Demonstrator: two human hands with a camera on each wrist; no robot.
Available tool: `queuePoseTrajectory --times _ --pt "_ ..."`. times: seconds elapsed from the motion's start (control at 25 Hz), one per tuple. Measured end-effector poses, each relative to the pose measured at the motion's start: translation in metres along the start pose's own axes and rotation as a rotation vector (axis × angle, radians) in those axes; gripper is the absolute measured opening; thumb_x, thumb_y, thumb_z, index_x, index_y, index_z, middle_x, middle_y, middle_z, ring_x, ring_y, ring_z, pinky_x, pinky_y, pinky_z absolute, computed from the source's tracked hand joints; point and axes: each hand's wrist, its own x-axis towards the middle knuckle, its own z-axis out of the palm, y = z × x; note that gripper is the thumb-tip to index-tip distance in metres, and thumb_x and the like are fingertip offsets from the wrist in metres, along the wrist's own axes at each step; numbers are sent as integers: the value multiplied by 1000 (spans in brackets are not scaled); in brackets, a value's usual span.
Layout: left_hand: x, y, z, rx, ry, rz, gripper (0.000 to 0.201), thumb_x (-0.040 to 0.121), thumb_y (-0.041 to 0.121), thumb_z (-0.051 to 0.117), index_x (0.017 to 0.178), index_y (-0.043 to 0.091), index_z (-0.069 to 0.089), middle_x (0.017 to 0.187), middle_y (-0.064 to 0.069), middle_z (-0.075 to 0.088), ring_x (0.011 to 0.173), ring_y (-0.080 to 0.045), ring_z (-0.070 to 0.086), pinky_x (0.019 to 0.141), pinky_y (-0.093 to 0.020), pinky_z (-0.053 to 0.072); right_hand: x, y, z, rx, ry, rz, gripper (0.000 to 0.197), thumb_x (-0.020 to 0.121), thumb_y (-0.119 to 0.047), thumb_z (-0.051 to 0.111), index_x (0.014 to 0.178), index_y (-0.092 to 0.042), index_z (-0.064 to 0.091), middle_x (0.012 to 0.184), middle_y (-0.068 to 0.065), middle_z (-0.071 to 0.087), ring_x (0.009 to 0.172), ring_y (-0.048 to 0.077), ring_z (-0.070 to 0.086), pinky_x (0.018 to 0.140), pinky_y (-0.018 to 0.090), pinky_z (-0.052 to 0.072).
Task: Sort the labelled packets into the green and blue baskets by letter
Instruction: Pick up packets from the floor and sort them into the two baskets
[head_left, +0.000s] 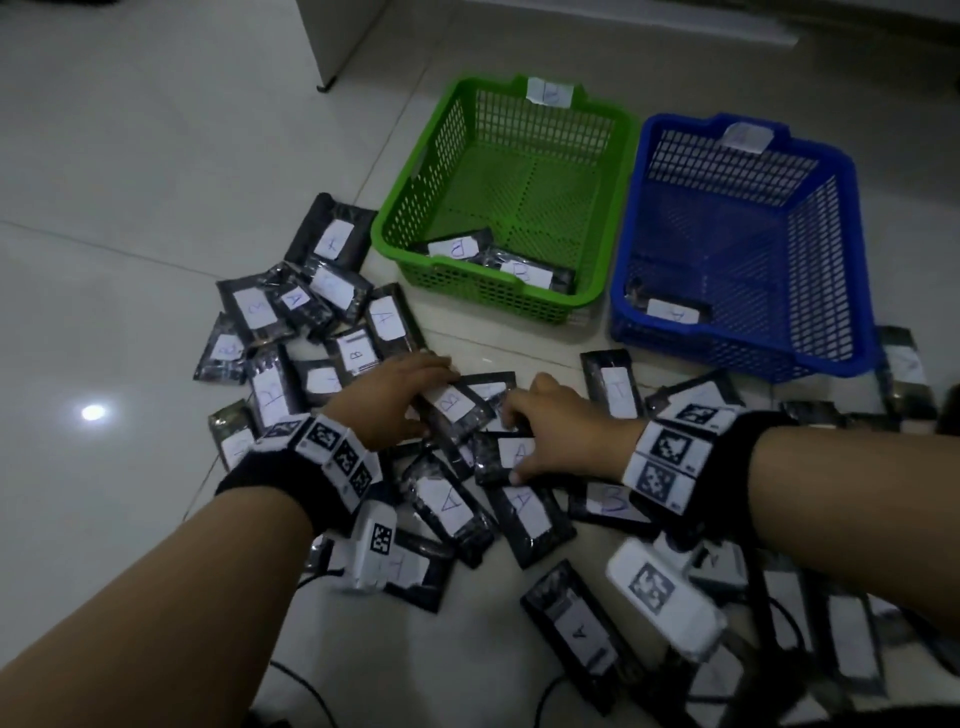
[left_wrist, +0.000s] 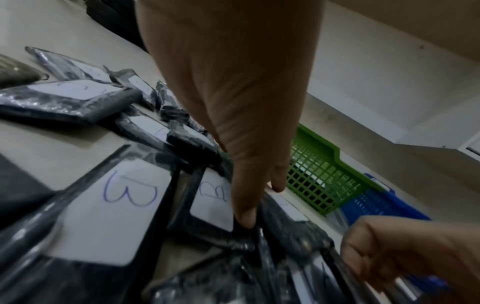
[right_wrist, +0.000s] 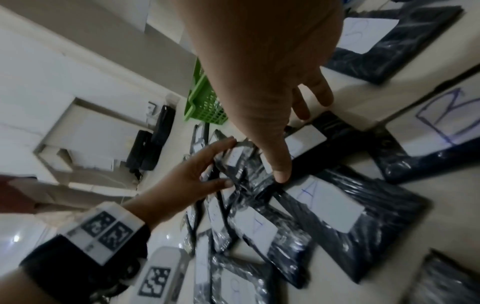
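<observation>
Many black packets with white lettered labels lie scattered on the tiled floor. My left hand (head_left: 434, 397) grips a packet marked B (head_left: 457, 405) between thumb and fingers; the left wrist view shows the thumb (left_wrist: 246, 220) on its near edge. My right hand (head_left: 514, 441) is just right of it, with curled fingers and thumb round a packet marked A (head_left: 511, 454). The green basket (head_left: 493, 296), tagged B, holds two B packets (head_left: 519, 270). The blue basket (head_left: 727, 343) to its right holds one packet (head_left: 670, 312).
More packets spread left (head_left: 270, 332), toward me (head_left: 576, 629) and right under my forearm (head_left: 618, 389). A white cabinet corner (head_left: 332, 47) stands at the back left. Dark cables (head_left: 306, 686) trail on the floor near me. Bare tiles stretch to the left.
</observation>
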Motion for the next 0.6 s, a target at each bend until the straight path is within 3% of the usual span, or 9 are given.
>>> queuePoseTrajectory --times 0.08,0.16,0.28,0.4,0.52,0.6 --pt "-2 6 5 22 49 -31 77 74 21 75 142 24 39 146 -1 35 134 -23 32 111 -35 30 -2 -2 7 -7 -18 15 57 62 -39 84 102 -23 48 107 1 36 94 23 50 75 32 47" --pt "-1 14 6 63 75 -82 77 67 29 78 137 24 44 135 -3 38 125 -23 34 107 -37 35 -2 -2 5 53 -22 33 55 63 -37 84 103 -21 51 105 0 38 94 23 52 75 29 46" --pt "2 19 -2 89 97 -114 73 59 41 79 123 22 48 127 -3 38 118 -23 35 102 -37 38 -1 2 -11 117 -52 26 44 72 -30 80 107 -14 59 91 -6 49 90 16 52 65 22 38" --pt "6 25 -24 49 132 -103 71 62 48 75 121 24 45 120 1 49 111 -22 47 91 -35 44 -6 12 -37 208 -48 19 34 78 -26 76 106 -12 62 80 -11 53 83 12 53 59 13 37" --pt "13 41 -49 54 362 -127 70 68 64 65 124 27 43 119 6 52 105 -17 53 80 -34 50 -15 31 -72 291 78 34 25 82 -26 73 101 -15 62 79 -13 54 76 7 53 63 15 39" --pt "25 50 -60 49 561 -86 72 70 63 64 127 25 42 119 3 48 104 -17 52 77 -36 53 -18 45 -94 379 192 62 24 83 -23 72 103 -16 62 79 -10 56 77 10 55 66 20 41"
